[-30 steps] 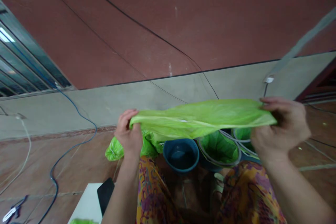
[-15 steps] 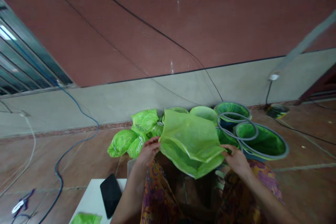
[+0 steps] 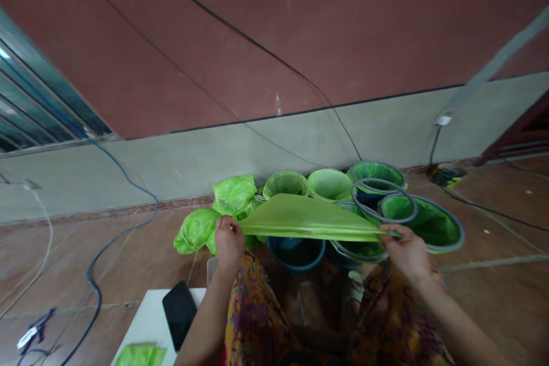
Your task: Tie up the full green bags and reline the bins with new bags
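Note:
A green plastic bag (image 3: pixel 309 220) is stretched taut between my two hands, its near edge pulled straight. My left hand (image 3: pixel 229 238) pinches the bag's left corner. At the right corner, my right hand (image 3: pixel 405 249) is closed on the same edge. Beneath the bag stands a blue bin (image 3: pixel 297 266), partly covered by it. Several bins lined with green bags stand behind and to the right, among them a lined bin (image 3: pixel 441 226) with a grey rim. A loose grey ring (image 3: pixel 357 194) lies over the lined bins near my right hand.
Filled, tied green bags (image 3: pixel 195 231) lie by the wall at left. A white table (image 3: pixel 148 311) holds a black phone (image 3: pixel 180 311) and a folded green bag (image 3: pixel 140 354). A blue cable (image 3: pixel 96 274) runs across the floor. A small can (image 3: pixel 447 174) stands far right.
The bag's mouth was gaping and is now drawn flat and tight. My hands have moved farther apart. The blue bin below has come into view.

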The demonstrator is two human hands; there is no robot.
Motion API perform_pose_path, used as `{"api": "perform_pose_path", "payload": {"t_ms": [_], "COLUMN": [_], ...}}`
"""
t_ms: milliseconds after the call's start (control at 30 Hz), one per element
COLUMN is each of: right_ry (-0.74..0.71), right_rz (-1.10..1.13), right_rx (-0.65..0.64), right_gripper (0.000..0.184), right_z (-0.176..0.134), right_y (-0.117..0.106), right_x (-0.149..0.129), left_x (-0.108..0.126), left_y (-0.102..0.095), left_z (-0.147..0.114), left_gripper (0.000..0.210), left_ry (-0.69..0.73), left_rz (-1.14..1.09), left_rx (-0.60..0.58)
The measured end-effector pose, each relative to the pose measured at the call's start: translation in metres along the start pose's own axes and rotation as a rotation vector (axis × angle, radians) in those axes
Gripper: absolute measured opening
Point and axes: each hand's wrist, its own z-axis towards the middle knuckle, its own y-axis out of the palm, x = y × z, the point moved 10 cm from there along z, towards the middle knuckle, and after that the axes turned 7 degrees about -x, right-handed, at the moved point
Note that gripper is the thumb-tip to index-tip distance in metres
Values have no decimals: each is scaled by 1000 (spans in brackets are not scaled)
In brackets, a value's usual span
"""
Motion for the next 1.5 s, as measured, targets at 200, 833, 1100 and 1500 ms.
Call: {"api": "perform_pose_path", "payload": {"t_ms": [200, 833, 1100, 1500], "right_ry": [-336, -697, -521, -327], "right_rz": [-236, -226, -412, -628], "right_rx": [183, 139, 125, -79], "right_gripper": [15, 9, 24, 23], "right_z": [-23, -58, -35, -16], "right_y": [-3, -8, -17, -8], "right_x": [-48, -96, -95, -76], "left_x": [-2, -52, -44, -3], "left_y": [-9, 6, 6, 10], "left_z": [-8, -6, -3, 7], "left_gripper": [17, 41, 36, 34], "left_ry": [-100, -398, -391, -192], "left_rz": [109, -123, -121, -147], "left_rx": [114, -86, -119, -161]}}
